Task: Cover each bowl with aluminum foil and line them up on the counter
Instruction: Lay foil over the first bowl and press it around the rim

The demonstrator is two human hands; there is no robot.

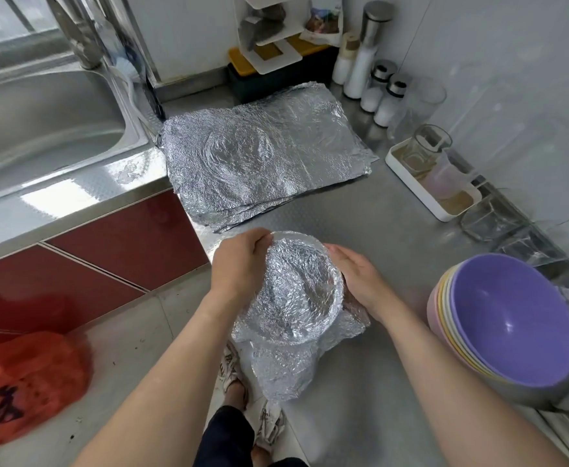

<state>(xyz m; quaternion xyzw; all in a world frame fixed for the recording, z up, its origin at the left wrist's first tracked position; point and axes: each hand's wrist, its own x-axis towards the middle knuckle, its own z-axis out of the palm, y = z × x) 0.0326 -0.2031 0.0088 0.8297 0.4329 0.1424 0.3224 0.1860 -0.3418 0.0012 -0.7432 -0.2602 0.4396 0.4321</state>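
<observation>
Right now both hands meet on one foil-covered bowl [301,288], which is tilted toward the person at the front edge of the counter [360,214]. The left hand [239,264] grips its far left rim, fingers curled over the crinkled foil. The right hand [360,274] lies flat against the bowl's right side, fingers fairly straight and pressing the foil in, not wrapped round it. Below the hands a loose flap of foil [283,365] hangs past the counter edge. Beyond the hands, a pile of foil sheets [263,156] lies flat on the counter. To the right of the right hand, well apart, stands a stack of bowls [512,321] with a purple one on top, uncovered. Far left of the left hand is the sink [40,123].
</observation>
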